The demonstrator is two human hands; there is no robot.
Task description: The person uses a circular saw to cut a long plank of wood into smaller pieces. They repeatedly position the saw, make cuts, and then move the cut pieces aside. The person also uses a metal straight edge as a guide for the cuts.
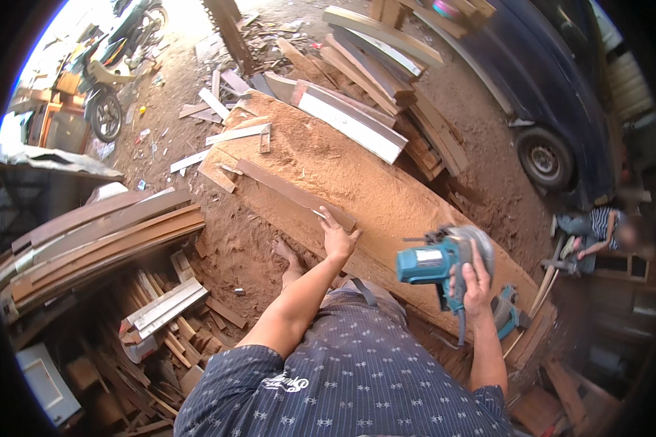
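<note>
Saw (pixel 444 262) blade hidden behind body; right hand (pixel 476 280) grip partly hidden; car (pixel 554 87) cut by rim.

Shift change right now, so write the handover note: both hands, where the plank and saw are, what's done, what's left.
Left hand: fingers resting on the near end of the brown plank, pressing it onto the sawdust-covered bench.
Right hand: gripping the teal circular saw, lifted off the plank at the bench's right end; cord hangs below it.
Plank: lies flat and diagonal on the sawdust, far end near small offcuts.
Done: thick sawdust shows earlier cutting; no cut visible in this plank.
Left: saw not yet on the plank. A second teal tool sits by the bench edge.
</note>
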